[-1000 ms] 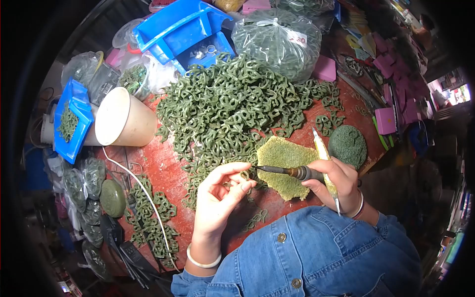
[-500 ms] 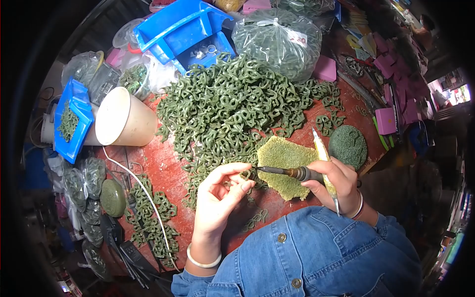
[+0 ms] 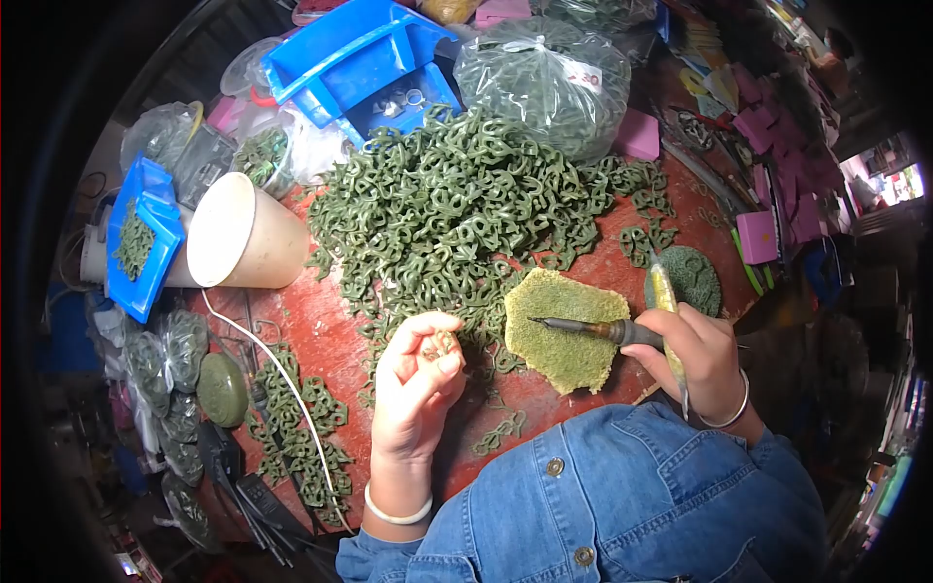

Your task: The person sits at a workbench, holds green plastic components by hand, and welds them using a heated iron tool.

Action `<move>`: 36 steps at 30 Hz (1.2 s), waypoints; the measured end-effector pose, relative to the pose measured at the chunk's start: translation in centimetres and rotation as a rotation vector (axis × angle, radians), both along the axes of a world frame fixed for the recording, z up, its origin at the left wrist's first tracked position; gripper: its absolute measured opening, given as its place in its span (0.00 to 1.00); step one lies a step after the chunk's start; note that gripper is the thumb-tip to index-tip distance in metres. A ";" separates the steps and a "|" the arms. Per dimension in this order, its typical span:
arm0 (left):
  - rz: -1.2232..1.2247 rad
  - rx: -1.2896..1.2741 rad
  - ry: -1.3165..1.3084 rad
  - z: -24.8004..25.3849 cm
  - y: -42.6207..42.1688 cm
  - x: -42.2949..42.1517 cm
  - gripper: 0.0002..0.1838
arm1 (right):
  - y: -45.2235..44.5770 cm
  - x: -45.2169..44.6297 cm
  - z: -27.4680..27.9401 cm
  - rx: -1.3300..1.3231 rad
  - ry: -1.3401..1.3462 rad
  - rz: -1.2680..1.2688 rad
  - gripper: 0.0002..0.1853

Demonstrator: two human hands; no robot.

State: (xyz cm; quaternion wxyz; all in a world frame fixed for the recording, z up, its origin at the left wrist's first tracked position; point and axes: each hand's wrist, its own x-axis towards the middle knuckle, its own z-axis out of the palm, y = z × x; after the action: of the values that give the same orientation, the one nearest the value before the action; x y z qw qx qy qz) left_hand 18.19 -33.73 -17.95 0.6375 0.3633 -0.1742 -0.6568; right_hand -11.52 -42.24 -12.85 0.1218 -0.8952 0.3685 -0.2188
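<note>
Between the thumb and fingers of my left hand (image 3: 418,384) is a small green wax piece (image 3: 442,344). My right hand (image 3: 695,360) grips a black-tipped pen-like tool (image 3: 622,332), its tip pointing left over the yellow-green sponge pad (image 3: 564,364). A yellow pointed tool (image 3: 665,296) is also held in the right hand, crossing the first one. Behind both hands lies a big heap of green looped pieces (image 3: 457,194). A round dark green pad (image 3: 692,277) sits just beyond the right hand.
A white cup (image 3: 267,238) and a small blue tray (image 3: 160,219) stand at the left. Blue bins (image 3: 360,58) and a filled plastic bag (image 3: 544,92) are at the back. A white cable (image 3: 277,364) crosses the red table (image 3: 335,321); pink blocks (image 3: 758,238) lie at the right.
The black-tipped tool has moved right, away from the left hand's piece, along with the yellow tool. My left hand has shifted slightly left, still pinching.
</note>
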 end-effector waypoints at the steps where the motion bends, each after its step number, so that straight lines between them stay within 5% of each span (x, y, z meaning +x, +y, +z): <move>1: -0.003 -0.001 0.001 0.1 0.0 -0.1 0.17 | 0.0 -0.1 0.0 -0.001 0.001 -0.003 0.17; 5: -0.037 0.058 -0.146 0.2 0.1 -0.5 0.10 | 0.1 -0.1 -0.7 0.017 -0.015 -0.015 0.17; 8: 0.095 0.244 -0.686 -0.2 0.1 -2.5 0.08 | 0.1 -0.2 -0.7 0.017 -0.057 -0.028 0.17; 11: 0.087 -0.043 -1.448 -0.2 0.1 -2.8 0.08 | 0.1 -0.1 -0.6 0.014 -0.046 -0.025 0.17; 17: 0.081 -0.152 -1.703 -0.4 0.2 -2.4 0.07 | 0.2 0.1 -0.6 0.015 -0.042 -0.011 0.18; 21: 0.074 -0.042 -1.479 0.5 0.5 -2.3 0.07 | 0.1 0.1 -0.7 0.013 -0.046 -0.022 0.18; 23: -0.006 0.228 -0.585 0.6 0.8 -1.8 0.06 | 0.0 0.2 -0.6 0.010 -0.047 -0.022 0.18; 24: 0.060 0.115 -0.476 0.3 0.5 -2.0 0.06 | -0.1 0.1 -0.5 0.007 -0.048 -0.024 0.18; 36: -0.036 0.122 -0.143 0.0 0.0 -0.7 0.20 | -0.2 0.1 -1.2 0.016 -0.046 -0.016 0.17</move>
State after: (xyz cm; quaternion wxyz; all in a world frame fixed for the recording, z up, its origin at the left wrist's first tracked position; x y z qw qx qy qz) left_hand 17.53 -33.75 -17.99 0.5884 0.4441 -0.1855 -0.6497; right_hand -11.40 -42.43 -14.02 0.1357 -0.8861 0.3744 -0.2372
